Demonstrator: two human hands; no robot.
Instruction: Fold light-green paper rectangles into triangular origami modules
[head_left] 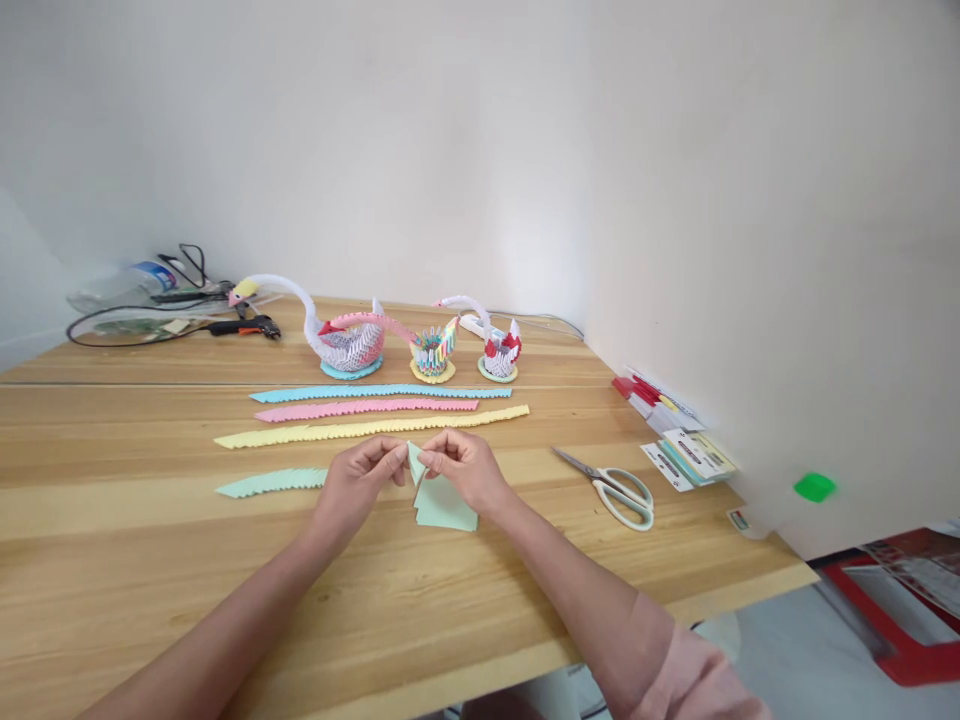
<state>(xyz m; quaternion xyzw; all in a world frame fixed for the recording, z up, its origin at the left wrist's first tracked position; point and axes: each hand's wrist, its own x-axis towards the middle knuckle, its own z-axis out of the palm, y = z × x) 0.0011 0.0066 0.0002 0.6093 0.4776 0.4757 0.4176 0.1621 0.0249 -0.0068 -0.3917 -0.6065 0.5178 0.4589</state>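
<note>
Between my two hands is a small folded piece of light green paper (415, 464). My left hand (369, 470) pinches its left edge, and my right hand (459, 462) pinches the right side with thumb and fingertips. Just under my right hand lie several light green paper sheets (447, 505) on the table. A green strip of folded paper (274, 482) runs out to the left, its right end close to or behind my left hand. Beyond my hands lie a yellow strip (367, 427), a pink strip (367, 409) and a blue strip (382, 392), all with toothed edges.
Three folded-paper swans, a large one (352, 345), a multicoloured one (433, 352) and a red-and-white one (501, 352), stand at the back. Scissors (615, 490) lie right, near paper packs (690, 458). A glue gun (247, 326) and plastic bottle (120, 287) lie back left.
</note>
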